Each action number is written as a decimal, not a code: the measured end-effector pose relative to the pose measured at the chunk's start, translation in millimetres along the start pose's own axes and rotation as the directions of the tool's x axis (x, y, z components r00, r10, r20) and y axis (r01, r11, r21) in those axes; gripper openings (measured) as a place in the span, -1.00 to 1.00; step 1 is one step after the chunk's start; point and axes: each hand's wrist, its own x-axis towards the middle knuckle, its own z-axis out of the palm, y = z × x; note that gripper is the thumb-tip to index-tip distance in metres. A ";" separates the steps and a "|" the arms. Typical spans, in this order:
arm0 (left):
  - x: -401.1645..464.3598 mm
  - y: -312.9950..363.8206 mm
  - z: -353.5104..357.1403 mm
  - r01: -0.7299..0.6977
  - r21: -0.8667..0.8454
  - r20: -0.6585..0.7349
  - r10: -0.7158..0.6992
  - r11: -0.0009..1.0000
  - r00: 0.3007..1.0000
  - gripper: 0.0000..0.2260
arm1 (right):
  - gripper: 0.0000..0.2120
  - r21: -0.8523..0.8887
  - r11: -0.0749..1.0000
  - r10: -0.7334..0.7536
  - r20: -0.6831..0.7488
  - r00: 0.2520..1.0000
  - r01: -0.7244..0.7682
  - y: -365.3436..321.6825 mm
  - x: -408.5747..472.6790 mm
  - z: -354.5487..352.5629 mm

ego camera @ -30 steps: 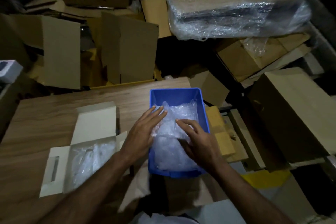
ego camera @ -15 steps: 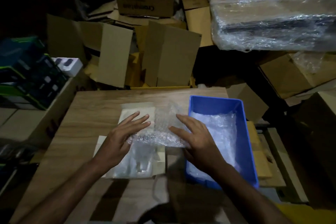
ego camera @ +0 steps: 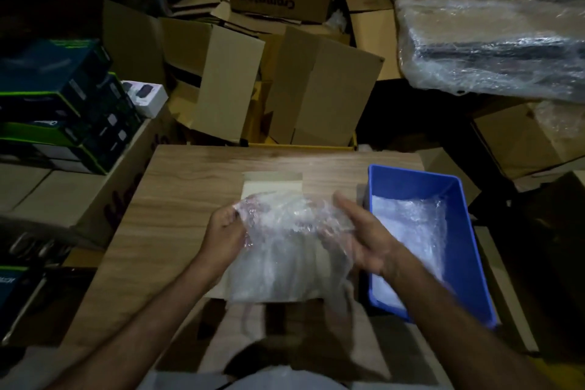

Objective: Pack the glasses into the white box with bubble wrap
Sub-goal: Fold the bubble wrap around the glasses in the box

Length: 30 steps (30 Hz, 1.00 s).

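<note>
Over the middle of the light wood-grain table (ego camera: 177, 199) I am holding up a sheet of clear bubble wrap (ego camera: 285, 247) with both hands. My left hand (ego camera: 223, 236) has its fingers curled in around the sheet's upper left corner, gripping it. My right hand (ego camera: 361, 234) holds the right side of the sheet, thumb up and over the top edge, the other fingers behind or under the plastic; they are blurred, so I cannot tell exactly how they lie, though the thumb and palm plainly clasp the wrap. The sheet hangs down between my hands and covers most of the open white cardboard box (ego camera: 272, 184), which lies flat on the table beneath; only its far flap and bits of its near edge show past the plastic. Whether the glasses are inside the box I cannot tell through the wrap.

Just to the right of the box, on the table's right edge, stands a blue rectangular plastic bin (ego camera: 456, 187), with more clear bubble wrap lying in its bottom. Beyond the table are heaps of brown cardboard cartons (ego camera: 316, 89), some opened and leaning. At the upper right rests a large bundle wrapped in clear plastic film (ego camera: 490, 41). On the left, dark blue-and-green product boxes (ego camera: 57, 104) are stacked on big brown cartons, with a small white box (ego camera: 145, 98) beside them.
</note>
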 end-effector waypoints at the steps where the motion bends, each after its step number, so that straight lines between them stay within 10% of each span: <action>1: 2.1 -4.4 -3.1 0.068 -0.027 -0.039 -0.069 0.997 0.997 -0.79 | -0.19 0.175 0.985 0.006 -0.005 1.000 -0.005 13.0 2.6 0.3; 4: 6.3 -12.8 -15.4 0.256 -0.052 -0.114 -0.261 0.965 0.959 -0.65 | 0.02 0.205 0.977 -0.036 -0.079 0.996 0.051 53.2 8.4 4.9; 8: 6.0 -30.3 -34.1 0.364 0.001 -0.063 -0.364 0.931 0.929 -0.61 | -0.45 -0.117 0.991 -0.097 -0.304 0.948 0.063 66.7 16.0 26.9; 11: 9.9 -36.4 -51.5 0.473 -0.029 0.002 -0.473 0.881 0.881 -0.62 | -0.40 -0.359 0.917 -0.322 -0.411 0.853 0.174 65.6 19.8 31.3; 16: 9.9 -39.4 -65.4 0.615 -0.227 0.023 -0.627 0.755 0.779 -0.81 | -0.27 -0.625 0.743 -0.504 -0.287 0.815 0.239 73.3 15.8 24.4; 26: -0.2 -40.1 -87.1 0.200 -0.022 0.090 -0.197 0.980 0.976 -0.61 | -0.78 -0.719 0.689 -0.442 -0.319 0.838 0.090 65.1 16.8 -6.7; 30: -2.5 -31.1 -98.2 0.200 0.040 0.279 -0.203 0.979 0.938 -0.55 | -0.48 -0.757 0.651 -0.383 -0.275 0.882 0.047 56.9 14.2 -14.8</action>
